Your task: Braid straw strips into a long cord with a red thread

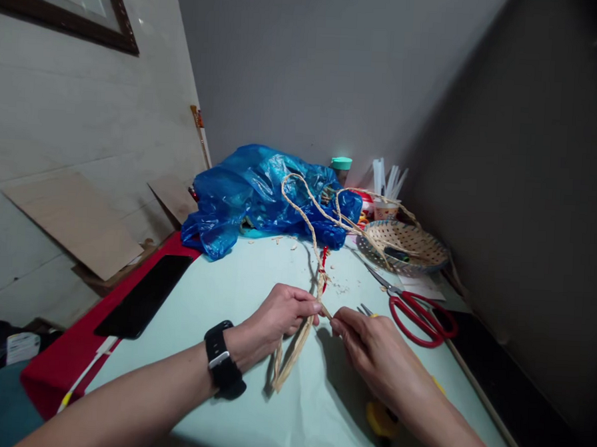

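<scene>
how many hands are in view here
2. The left hand pinches the pale braid at the middle of the table; the right hand, beside it, pinches a strand. No others show.

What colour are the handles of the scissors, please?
The scissors' handles are red, seen best in the head view.
</scene>
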{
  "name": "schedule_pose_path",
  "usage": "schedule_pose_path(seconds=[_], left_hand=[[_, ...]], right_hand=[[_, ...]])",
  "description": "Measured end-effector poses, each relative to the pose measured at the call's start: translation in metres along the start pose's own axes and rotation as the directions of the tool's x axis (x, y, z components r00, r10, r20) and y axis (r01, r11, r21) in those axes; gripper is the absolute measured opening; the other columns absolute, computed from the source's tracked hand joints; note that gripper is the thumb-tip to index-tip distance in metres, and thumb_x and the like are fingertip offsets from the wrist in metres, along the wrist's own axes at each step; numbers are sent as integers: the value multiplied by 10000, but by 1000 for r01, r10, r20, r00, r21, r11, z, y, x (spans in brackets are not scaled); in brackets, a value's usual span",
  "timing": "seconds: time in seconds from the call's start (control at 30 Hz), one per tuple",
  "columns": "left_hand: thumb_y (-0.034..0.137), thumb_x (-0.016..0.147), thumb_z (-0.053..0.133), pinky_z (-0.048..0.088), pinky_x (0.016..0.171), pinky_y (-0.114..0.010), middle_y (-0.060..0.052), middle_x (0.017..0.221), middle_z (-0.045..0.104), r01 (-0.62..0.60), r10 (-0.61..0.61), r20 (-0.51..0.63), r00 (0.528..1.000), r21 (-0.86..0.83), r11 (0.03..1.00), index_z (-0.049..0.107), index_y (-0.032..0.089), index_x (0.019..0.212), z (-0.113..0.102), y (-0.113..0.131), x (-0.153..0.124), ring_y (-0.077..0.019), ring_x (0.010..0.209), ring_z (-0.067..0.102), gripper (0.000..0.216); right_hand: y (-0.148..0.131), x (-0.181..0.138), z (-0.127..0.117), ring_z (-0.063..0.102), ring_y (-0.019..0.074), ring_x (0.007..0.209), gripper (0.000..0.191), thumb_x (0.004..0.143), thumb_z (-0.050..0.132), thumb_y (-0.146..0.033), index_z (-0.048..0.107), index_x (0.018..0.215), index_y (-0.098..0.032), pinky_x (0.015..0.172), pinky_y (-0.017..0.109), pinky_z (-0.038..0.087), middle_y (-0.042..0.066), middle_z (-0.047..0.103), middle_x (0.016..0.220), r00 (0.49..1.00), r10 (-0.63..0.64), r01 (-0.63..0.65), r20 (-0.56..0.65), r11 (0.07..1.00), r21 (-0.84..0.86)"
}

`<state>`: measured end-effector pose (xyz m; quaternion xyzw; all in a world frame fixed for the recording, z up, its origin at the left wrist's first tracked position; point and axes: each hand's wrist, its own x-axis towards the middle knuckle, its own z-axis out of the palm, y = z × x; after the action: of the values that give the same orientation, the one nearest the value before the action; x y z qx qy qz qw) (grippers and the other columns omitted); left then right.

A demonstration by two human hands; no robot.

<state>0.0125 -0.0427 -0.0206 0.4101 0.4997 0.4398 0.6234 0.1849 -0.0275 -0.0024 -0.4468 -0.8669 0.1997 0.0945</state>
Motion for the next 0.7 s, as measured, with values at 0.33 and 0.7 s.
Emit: schedule_pose_path(seconds=[0.33, 0.7], left_hand=[[322, 707, 667, 73, 411, -224, -11, 645, 554, 9, -7, 33, 999, -44, 999, 602, 83, 701, -4, -3, 2, 3, 402, 244, 248], [295, 716, 618, 91, 410, -229, -16, 659, 575, -8, 8, 7, 1000, 23, 1000, 623, 92, 714, -1, -3, 1, -10, 411, 250, 203]], right_hand=[[-6, -8, -2, 499, 150, 510, 337, 960, 285, -377, 503, 765, -210, 525, 263, 297, 29, 597, 618, 992, -7, -12, 124, 988, 153], [17, 10, -43, 592, 169, 603, 364, 937, 355, -424, 617, 818, -201, 567, 258, 371, 41, 662, 692, 999, -32, 32, -4, 999, 8]])
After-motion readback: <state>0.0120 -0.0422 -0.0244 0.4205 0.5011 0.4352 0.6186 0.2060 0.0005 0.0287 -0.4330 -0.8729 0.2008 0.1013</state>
